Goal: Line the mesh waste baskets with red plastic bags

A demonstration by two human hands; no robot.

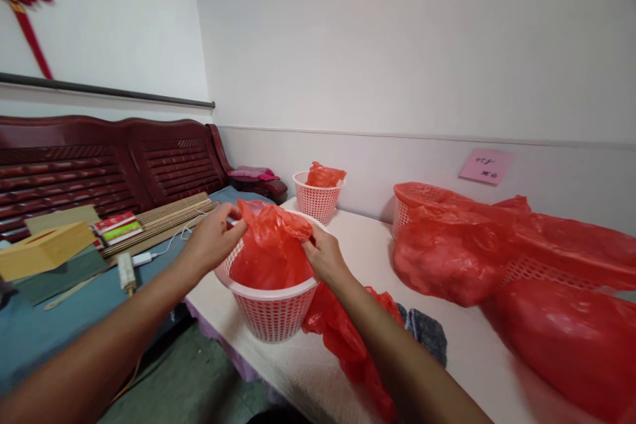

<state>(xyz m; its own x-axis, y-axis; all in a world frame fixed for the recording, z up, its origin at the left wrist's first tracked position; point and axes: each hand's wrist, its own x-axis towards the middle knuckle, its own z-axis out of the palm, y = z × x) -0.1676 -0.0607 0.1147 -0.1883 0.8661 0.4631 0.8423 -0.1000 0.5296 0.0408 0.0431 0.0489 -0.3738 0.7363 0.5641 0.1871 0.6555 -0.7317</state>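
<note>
My left hand pinches the left edge of a red plastic bag. At the bag's other side, my right hand grips its edge between thumb and fingers. The lower part of the bag hangs inside a pink perforated plastic basket, which stands upright near the table's left edge. Beneath my right forearm lies another crumpled red plastic bag, partly hidden by the arm. A dark grey folded cloth rests just right of it.
A second pink basket with a red bag inside stands by the wall. Several red-bagged bundles and baskets fill the right of the table. On the left, a wooden bench holds a yellow tissue box and a power strip.
</note>
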